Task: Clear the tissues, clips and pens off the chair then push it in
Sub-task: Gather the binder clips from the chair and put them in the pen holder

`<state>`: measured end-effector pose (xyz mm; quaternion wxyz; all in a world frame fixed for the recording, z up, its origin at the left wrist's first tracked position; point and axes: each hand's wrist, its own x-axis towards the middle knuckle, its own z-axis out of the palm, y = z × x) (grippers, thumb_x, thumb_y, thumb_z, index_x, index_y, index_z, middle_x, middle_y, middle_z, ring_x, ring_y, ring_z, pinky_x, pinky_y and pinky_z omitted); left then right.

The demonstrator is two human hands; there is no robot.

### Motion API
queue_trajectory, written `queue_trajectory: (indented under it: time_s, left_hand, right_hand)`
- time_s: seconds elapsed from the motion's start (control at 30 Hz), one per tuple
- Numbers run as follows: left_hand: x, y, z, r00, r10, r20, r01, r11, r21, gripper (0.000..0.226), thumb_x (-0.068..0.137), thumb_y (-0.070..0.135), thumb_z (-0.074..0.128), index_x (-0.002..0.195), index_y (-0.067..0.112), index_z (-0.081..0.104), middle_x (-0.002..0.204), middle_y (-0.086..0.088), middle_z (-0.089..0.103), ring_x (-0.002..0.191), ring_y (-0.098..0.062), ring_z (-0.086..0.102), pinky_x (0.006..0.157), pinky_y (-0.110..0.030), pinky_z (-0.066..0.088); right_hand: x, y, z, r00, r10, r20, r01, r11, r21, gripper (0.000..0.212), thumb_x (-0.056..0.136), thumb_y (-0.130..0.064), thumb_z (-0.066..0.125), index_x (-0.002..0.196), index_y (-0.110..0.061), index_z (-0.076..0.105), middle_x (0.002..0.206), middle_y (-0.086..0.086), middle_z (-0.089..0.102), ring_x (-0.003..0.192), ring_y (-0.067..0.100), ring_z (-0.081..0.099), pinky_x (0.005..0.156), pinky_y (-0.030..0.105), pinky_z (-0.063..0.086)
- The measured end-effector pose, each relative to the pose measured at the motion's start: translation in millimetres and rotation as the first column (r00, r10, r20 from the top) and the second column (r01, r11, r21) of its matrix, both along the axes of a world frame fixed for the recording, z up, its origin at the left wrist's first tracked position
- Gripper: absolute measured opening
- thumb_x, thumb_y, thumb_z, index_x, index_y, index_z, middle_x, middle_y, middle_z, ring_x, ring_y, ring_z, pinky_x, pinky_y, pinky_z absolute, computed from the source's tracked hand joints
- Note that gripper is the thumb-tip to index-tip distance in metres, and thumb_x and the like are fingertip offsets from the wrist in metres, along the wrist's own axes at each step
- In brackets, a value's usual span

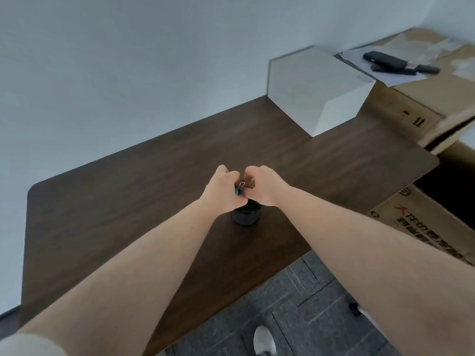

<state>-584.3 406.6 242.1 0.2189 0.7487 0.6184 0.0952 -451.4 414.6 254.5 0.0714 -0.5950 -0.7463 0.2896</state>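
Both my hands meet above a small black round cup [246,216] that stands in the middle of the dark wooden table [128,201]. My left hand [223,190] is closed around binder clips [240,188]; a teal one with a silver wire handle shows between the fingers. My right hand [262,185] is also closed, pinching at the clips and holding something brownish whose kind I cannot make out. The hands touch at the thumbs, directly over the cup's mouth. No chair, tissues or pens are in view.
A white box [316,91] sits at the table's far right corner. Cardboard boxes [424,104] stand to the right, the top one carrying papers and black objects [395,62]. Grey carpet [308,304] and a white shoe [264,341] lie below the table's near edge.
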Motion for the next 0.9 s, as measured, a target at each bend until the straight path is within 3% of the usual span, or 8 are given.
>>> queue_trajectory:
  time_s: [0.23, 0.4, 0.5, 0.67, 0.73, 0.9]
  left_hand:
    - [5.9, 5.5, -17.1, 0.999, 0.006, 0.052, -0.003, 0.998, -0.057, 0.027, 0.072, 0.019, 0.069, 0.093, 0.006, 0.058, 0.088, -0.004, 0.037, 0.083, -0.020, 0.043, 0.073, -0.032, 0.046]
    - [12.2, 1.5, -21.3, 0.998, -0.010, 0.061, 0.013, 0.999, -0.048, 0.017, 0.075, 0.013, 0.066, 0.087, 0.006, 0.056, 0.076, 0.002, 0.031, 0.084, -0.016, 0.036, 0.074, -0.034, 0.045]
    - [10.3, 3.1, -25.7, 0.998, 0.020, 0.056, -0.019, 0.999, -0.025, 0.021, 0.074, 0.012, 0.065, 0.093, 0.005, 0.059, 0.090, -0.003, 0.034, 0.080, -0.019, 0.041, 0.073, -0.033, 0.047]
    - [5.2, 4.8, -27.3, 0.997, 0.021, 0.081, -0.018, 0.999, -0.036, 0.026, 0.072, 0.012, 0.067, 0.094, 0.007, 0.056, 0.091, -0.006, 0.043, 0.083, -0.021, 0.046, 0.071, -0.032, 0.046]
    - [3.4, 4.1, -27.3, 0.997, 0.022, 0.077, -0.018, 0.999, -0.046, 0.024, 0.074, 0.012, 0.066, 0.095, 0.008, 0.055, 0.092, -0.005, 0.043, 0.081, -0.017, 0.044, 0.070, -0.027, 0.041]
    - [-4.8, 5.8, -24.2, 0.999, 0.028, 0.023, -0.026, 0.998, -0.063, 0.033, 0.072, 0.013, 0.069, 0.101, 0.006, 0.054, 0.094, -0.004, 0.041, 0.091, -0.026, 0.053, 0.081, -0.040, 0.050]
  right_hand:
    - [3.5, 9.3, -7.8, 0.999, 0.045, 0.000, -0.045, 0.996, -0.073, 0.021, 0.086, -0.017, 0.059, 0.105, -0.009, 0.057, 0.095, 0.004, 0.059, 0.085, 0.020, 0.053, 0.071, 0.030, 0.043]
    - [7.2, 7.8, -11.1, 0.998, 0.056, 0.028, -0.053, 0.995, -0.083, 0.021, 0.085, -0.017, 0.059, 0.103, -0.006, 0.058, 0.102, 0.011, 0.063, 0.091, 0.026, 0.057, 0.076, 0.037, 0.048]
    - [5.2, 6.6, -14.0, 0.997, 0.063, 0.037, -0.060, 0.995, -0.081, 0.020, 0.085, -0.018, 0.058, 0.100, -0.004, 0.057, 0.101, 0.013, 0.063, 0.094, 0.030, 0.058, 0.079, 0.041, 0.050]
    - [0.9, 6.3, -13.5, 0.995, 0.074, 0.062, -0.069, 0.994, -0.085, 0.012, 0.086, -0.018, 0.057, 0.089, -0.013, 0.046, 0.092, 0.007, 0.054, 0.087, 0.026, 0.053, 0.071, 0.034, 0.043]
    - [-2.3, 5.7, -14.5, 0.995, 0.071, 0.066, -0.065, 0.994, -0.091, 0.012, 0.086, -0.017, 0.056, 0.094, -0.011, 0.049, 0.095, 0.009, 0.054, 0.089, 0.027, 0.054, 0.070, 0.033, 0.041]
    - [-14.7, 7.5, -16.7, 0.995, 0.081, 0.065, -0.075, 0.994, -0.083, 0.023, 0.087, -0.017, 0.056, 0.107, -0.007, 0.053, 0.108, 0.012, 0.059, 0.099, 0.029, 0.057, 0.075, 0.033, 0.044]
